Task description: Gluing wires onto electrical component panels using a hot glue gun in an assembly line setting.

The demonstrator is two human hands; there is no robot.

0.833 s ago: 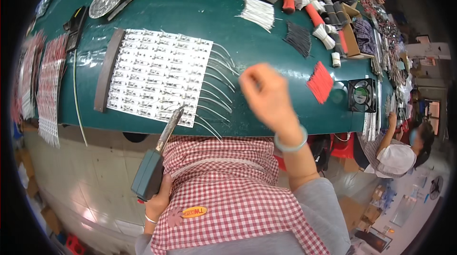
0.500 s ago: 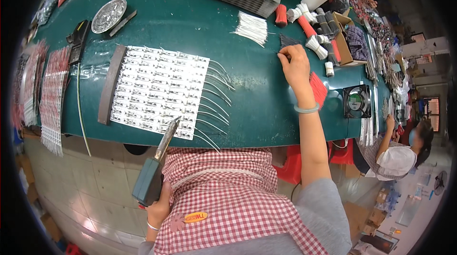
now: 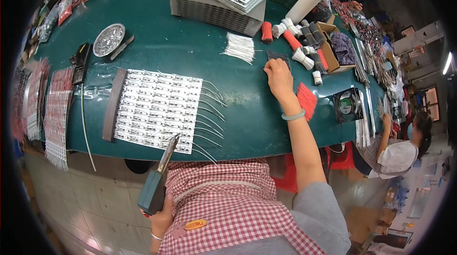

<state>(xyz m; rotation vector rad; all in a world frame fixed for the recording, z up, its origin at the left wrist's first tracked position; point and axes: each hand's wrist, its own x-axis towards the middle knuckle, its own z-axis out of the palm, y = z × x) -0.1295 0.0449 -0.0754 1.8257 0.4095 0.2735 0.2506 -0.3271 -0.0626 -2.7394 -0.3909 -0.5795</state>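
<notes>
My left hand [image 3: 163, 214] is wrapped round the handle of a soldering gun [image 3: 153, 192]. The gun's tip reaches over the near right corner of a white circuit board panel [image 3: 159, 112], which carries rows of small parts. White wires [image 3: 209, 126] stick out from the panel's right edge, and a dark bar [image 3: 114, 105] lies along its left edge. Further right, my right hand [image 3: 278, 79] has its fingers pinched together at a small pile of black wires [image 3: 280, 56]. Whatever is between those fingertips is hidden. Red wires [image 3: 306, 101] lie beside that wrist.
White wires [image 3: 239, 48] lie beyond the panel, below stacked boards [image 3: 216, 10]. Wire bundles [image 3: 302, 57], a box [image 3: 333, 48] and a small fan [image 3: 348, 105] stand right. A metal dish [image 3: 109, 40] and finished panels [image 3: 59, 117] are left. A co-worker [image 3: 397, 150] sits at right.
The whole view has shifted, so the table and its things sit lower in the picture. My right hand stays at the black wires, and the soldering gun stays over the same panel corner.
</notes>
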